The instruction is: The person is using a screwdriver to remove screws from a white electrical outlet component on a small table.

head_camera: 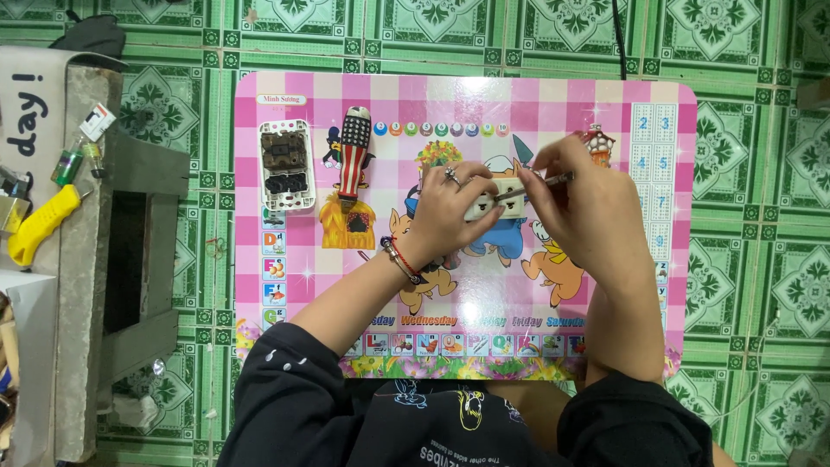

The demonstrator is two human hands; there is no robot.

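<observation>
Gripping a white socket piece [494, 200] above the middle of the pink table [674, 285], the left hand [447, 206] is closed around it; the right hand [581, 195] pinches a thin screwdriver [540, 183] whose tip meets the piece. A striped-handled screwdriver [354, 151] and a dismantled socket [286, 164] lie at the far left.

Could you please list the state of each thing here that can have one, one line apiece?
White socket part: lifted off the table, held in the left hand.
Thin metal tool: gripped by the right hand, tip against the socket part.
Opened socket housing: lying flat, insides exposed, untouched.
Striped-handle screwdriver: lying on the pink table, unused.
Yellow-handled tool: resting on the side ledge.
</observation>
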